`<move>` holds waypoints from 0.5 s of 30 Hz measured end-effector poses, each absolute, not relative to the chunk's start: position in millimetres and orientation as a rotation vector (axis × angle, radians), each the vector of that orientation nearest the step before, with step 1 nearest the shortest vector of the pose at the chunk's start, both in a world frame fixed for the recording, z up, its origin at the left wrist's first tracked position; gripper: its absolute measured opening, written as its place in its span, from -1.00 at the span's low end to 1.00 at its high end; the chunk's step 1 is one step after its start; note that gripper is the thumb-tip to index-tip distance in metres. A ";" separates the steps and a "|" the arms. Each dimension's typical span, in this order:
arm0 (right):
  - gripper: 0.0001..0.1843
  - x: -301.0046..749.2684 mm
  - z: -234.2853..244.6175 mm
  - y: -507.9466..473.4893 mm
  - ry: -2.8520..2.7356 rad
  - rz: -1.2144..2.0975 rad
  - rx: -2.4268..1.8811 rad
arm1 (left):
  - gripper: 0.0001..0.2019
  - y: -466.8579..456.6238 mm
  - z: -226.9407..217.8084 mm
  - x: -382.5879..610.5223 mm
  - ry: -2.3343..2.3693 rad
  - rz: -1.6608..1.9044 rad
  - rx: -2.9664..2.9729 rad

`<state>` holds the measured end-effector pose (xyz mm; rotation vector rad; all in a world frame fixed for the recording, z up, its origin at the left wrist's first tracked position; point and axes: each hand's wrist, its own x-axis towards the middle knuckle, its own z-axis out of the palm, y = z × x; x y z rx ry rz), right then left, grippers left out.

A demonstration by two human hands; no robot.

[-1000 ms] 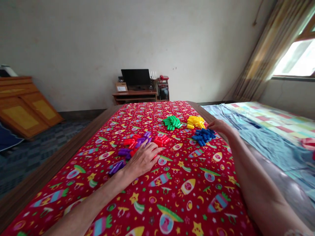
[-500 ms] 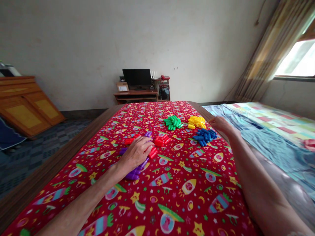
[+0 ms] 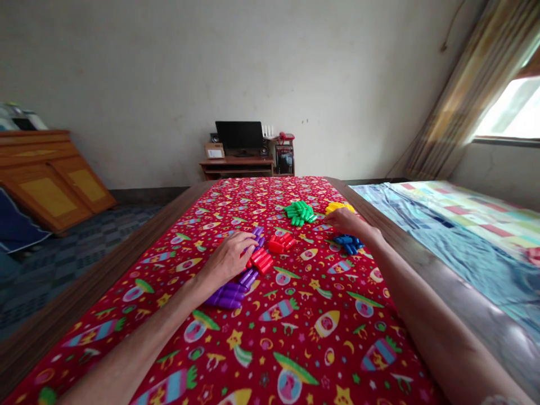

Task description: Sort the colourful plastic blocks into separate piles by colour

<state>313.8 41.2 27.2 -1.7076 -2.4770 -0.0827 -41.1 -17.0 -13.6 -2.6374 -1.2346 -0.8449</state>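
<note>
Plastic pegs lie in colour groups on a red cartoon-print cloth (image 3: 295, 337). My left hand (image 3: 228, 260) lies palm down, fingers bent, over a mix of red pegs (image 3: 260, 260) and purple pegs (image 3: 230, 295); whether it grips any is hidden. A second small red group (image 3: 282, 243) sits just beyond. My right hand (image 3: 350, 223) reaches over the blue pegs (image 3: 349, 243) and covers part of the yellow pegs (image 3: 336, 207), its fingers curled. Green pegs (image 3: 300, 212) lie to the left of the yellow ones.
The cloth covers a long wooden table (image 3: 84, 292). A bed with a blue and patchwork cover (image 3: 464, 236) runs along the right. A desk with a monitor (image 3: 239, 135) stands at the far wall. A tilted wooden cabinet (image 3: 50, 180) lies at left.
My left hand has dragged red and purple pegs together and shifted slightly left. My right hand moved left from the table edge to over the blue and yellow pegs.
</note>
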 end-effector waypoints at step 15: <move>-0.60 326.3 31.1 50.8 -2.350 -0.163 -1.936 | -0.66 -18.2 -11.8 -39.9 -1.217 -0.837 -2.637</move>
